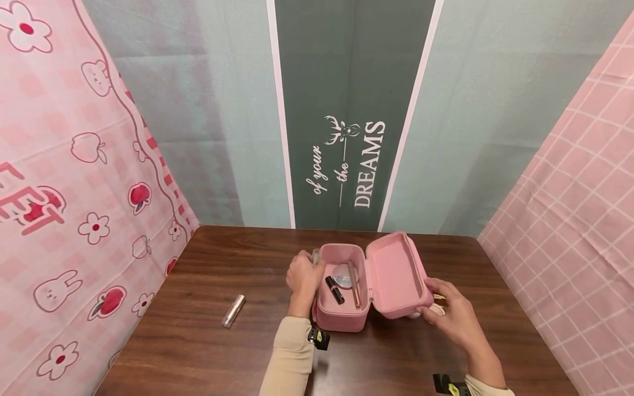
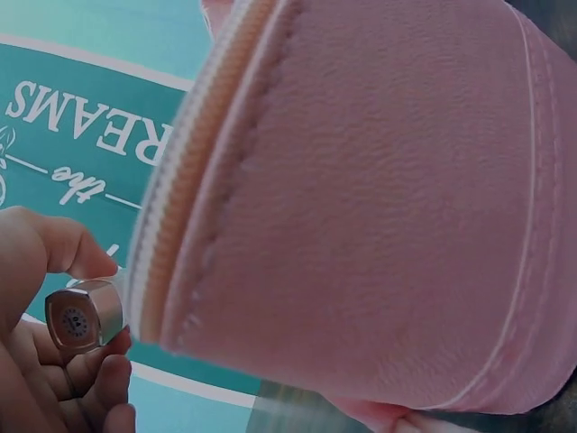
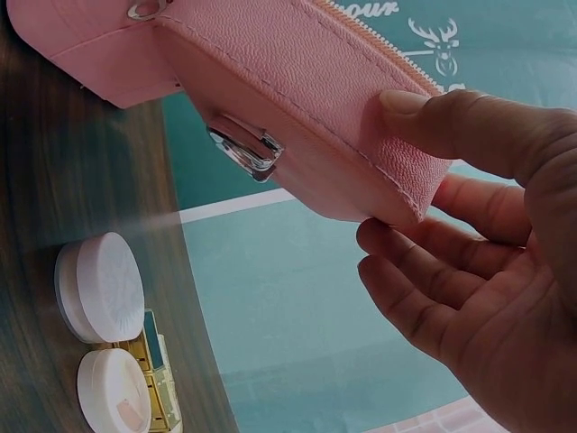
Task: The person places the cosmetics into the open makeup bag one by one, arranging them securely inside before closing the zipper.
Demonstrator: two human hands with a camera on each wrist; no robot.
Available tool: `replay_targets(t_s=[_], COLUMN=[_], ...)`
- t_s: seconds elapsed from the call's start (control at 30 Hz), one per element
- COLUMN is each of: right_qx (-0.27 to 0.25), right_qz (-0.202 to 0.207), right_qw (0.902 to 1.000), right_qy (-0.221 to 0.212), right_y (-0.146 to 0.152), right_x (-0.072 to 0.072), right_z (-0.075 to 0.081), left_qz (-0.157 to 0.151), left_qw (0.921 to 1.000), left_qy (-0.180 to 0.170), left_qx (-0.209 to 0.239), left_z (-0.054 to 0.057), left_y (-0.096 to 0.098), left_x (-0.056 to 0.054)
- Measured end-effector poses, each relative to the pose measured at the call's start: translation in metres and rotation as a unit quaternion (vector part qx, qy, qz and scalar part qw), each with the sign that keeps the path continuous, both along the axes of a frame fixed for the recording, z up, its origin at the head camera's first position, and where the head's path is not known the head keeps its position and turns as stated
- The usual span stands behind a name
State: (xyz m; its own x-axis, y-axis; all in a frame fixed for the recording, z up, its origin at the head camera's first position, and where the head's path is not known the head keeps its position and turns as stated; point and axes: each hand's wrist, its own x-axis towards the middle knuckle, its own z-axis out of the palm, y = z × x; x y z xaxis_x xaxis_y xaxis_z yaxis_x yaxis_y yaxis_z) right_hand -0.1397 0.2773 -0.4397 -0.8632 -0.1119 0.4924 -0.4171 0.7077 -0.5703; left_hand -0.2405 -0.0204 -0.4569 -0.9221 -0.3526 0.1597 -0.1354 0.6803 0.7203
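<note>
A pink zippered makeup case (image 1: pixel 342 322) stands on the table with its lid (image 1: pixel 396 275) swung out to the right. My left hand (image 1: pixel 303 273) is at the case's left rim, pinching a square-ended lipstick tube (image 2: pixel 86 316) with a round label on its end. My right hand (image 1: pixel 455 313) grips the lid's outer corner, thumb on its side and fingers beneath, as the right wrist view shows. Inside the case lie a black lipstick (image 1: pixel 334 290), a slim rose-gold stick (image 1: pixel 354 283) and a round silvery compact (image 1: pixel 340 276), partly behind the stick.
Left of the case, a clear and silvery tube (image 1: pixel 233 311) lies on the brown wooden table (image 1: pixel 188 352). Beyond the lid are two round pale containers, one larger (image 3: pixel 104 287) and one smaller (image 3: pixel 113 392), beside a gold-edged item (image 3: pixel 162 383). Printed cloths hang around the table.
</note>
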Motion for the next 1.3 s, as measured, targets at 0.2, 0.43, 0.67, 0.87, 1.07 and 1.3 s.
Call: replay_targets(t_s=[0.2, 0.43, 0.67, 0.87, 1.07, 1.3], right_qx=[-0.002, 0.003, 0.010, 0.012, 0.007, 0.017], right_qz=[0.002, -0.001, -0.001, -0.003, -0.003, -0.009], right_qw=[1.0000, 1.0000, 0.9998, 0.9997, 0.9998, 0.9996], right_qy=[-0.005, -0.008, -0.014, -0.019, -0.016, -0.021], right_y=[0.001, 0.001, 0.002, 0.001, 0.000, 0.001], right_x=[0.001, 0.001, -0.001, 0.000, 0.001, 0.001], right_z=[0.001, 0.001, 0.001, 0.005, 0.006, 0.004], left_qz=[-0.013, -0.034, -0.042, -0.040, -0.036, -0.025], left_qw=[0.9998, 0.9992, 0.9980, 0.9962, 0.9946, 0.9953], left_qy=[-0.017, -0.022, -0.041, -0.062, -0.067, -0.058], left_qx=[0.000, -0.008, -0.022, -0.046, -0.070, -0.073], left_z=[0.006, 0.014, 0.013, 0.012, 0.012, 0.014], left_y=[0.002, 0.003, 0.009, 0.013, 0.016, 0.017], left_x=[0.001, -0.001, -0.009, -0.015, -0.018, -0.019])
